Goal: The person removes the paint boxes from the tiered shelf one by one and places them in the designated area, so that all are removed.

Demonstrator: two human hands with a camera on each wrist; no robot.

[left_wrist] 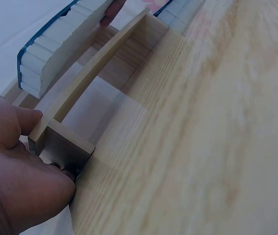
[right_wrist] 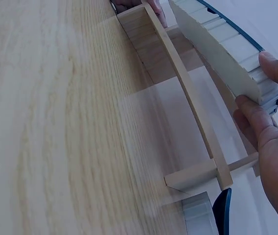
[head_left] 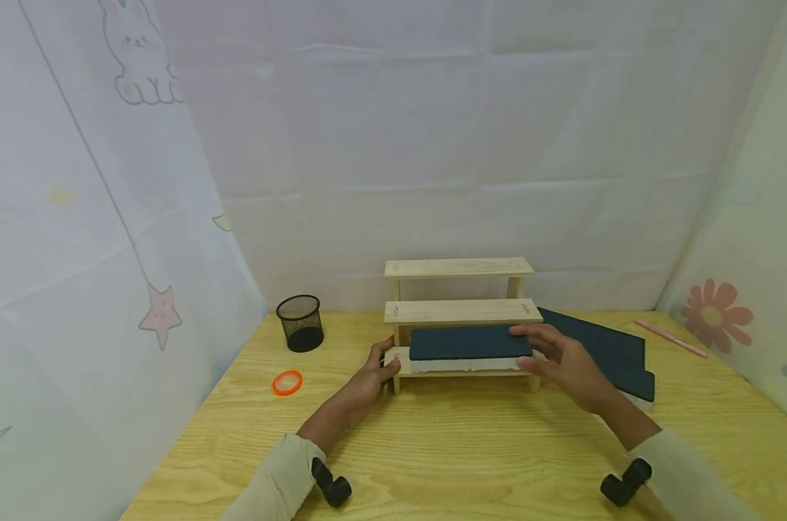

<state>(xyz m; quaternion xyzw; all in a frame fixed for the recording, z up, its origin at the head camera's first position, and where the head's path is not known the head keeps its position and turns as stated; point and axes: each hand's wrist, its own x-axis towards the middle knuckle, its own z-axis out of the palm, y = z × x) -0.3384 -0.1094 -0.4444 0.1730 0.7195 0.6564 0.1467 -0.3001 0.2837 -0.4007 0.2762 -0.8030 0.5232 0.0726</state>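
Note:
A three-step wooden stand (head_left: 463, 311) is at the middle of the table. My left hand (head_left: 370, 380) grips the left end of its lowest step, the thumb on the board and the fingers curled round below, as the left wrist view shows. My right hand (head_left: 565, 365) pinches the right end of a long block (head_left: 469, 342) with a dark blue top and a ridged white side. The block lies lengthwise close over the lowest step. Its white side (right_wrist: 217, 49) shows in the right wrist view, with the right thumb and fingers on opposite faces.
Right of the stand lie a dark blue panel (head_left: 602, 340) and another blue-topped white block (head_left: 637, 385). A pink stick (head_left: 670, 338) is further right. On the left are a black mesh cup (head_left: 300, 323) and an orange ring (head_left: 287, 383). Printed cloth walls enclose the table.

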